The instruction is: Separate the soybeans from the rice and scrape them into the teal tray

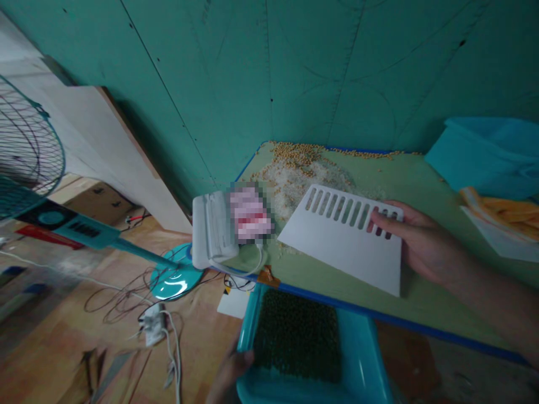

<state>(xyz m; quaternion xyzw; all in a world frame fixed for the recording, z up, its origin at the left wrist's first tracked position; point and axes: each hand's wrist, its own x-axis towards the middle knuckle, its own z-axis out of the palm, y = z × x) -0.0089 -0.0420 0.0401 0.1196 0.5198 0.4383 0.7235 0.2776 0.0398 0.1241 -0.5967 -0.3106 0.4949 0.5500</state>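
Observation:
My right hand (415,238) is closed on a white plastic scraper (337,244) with a row of slots, its fingers showing through the slots at one end. The scraper is over the table beside a pile of white grains (282,182), probably rice. Yellow beans (298,151) lie on and behind that pile, along the table's back edge. Below the front edge, my left hand (233,367) grips the left rim of a teal plastic basin (362,359), with the thumb over the rim. Small dark green beans (297,336) fill much of the basin's left side.
On the table's (446,306) left corner lie a white device (214,230) and a blurred-out phone-like object (251,213) with a cable. At right are a blue bin (484,157) and an orange cloth (505,210). A fan (76,224) and a power strip (154,325) are on the left.

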